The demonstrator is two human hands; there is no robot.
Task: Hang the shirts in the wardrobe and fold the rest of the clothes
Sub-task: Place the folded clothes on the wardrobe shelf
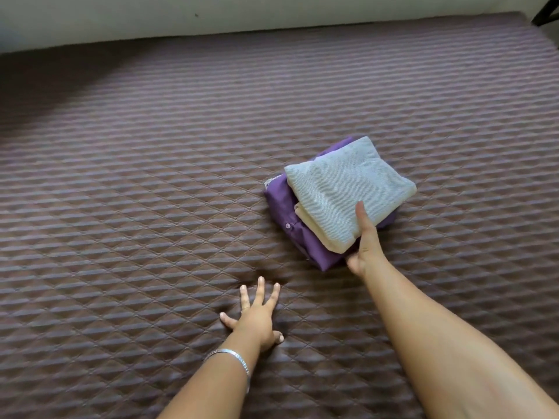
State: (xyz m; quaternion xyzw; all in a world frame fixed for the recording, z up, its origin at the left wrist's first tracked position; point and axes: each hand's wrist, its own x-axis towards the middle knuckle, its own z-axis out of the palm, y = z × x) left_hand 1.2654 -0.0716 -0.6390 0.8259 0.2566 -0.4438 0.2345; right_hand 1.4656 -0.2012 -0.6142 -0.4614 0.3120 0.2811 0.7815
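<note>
Here, a small stack of folded clothes sits on a brown quilted mattress (151, 182), right of centre in the frame. At the bottom of the stack lies a purple garment (282, 213) with a pale button showing on its near left edge. A cream piece (314, 231) rests on it, only a narrow band of it visible. On top lies a light grey folded cloth (344, 189), the largest surface in the pile, turned at a slant to the mattress's diamond stitching.

The right hand (363, 246) grips the stack at its near corner: the thumb presses down on the grey cloth while the fingers are tucked out of sight beneath the pile's edge, so the hand is closed around the layers. The bare right forearm runs from the lower right corner of the frame up to the stack.

The left hand (257, 319) is spread wide and flat on the mattress at lower centre, fingers splayed, palm down, holding nothing. It lies near the stack without touching it, and the padding dents slightly around the fingertips. A silver bracelet (233, 356) circles the left wrist.

The mattress fills nearly the whole view. A pale wall (272, 13) runs along the top of the frame, and a dark object, too cropped to identify, shows in the upper right corner.
</note>
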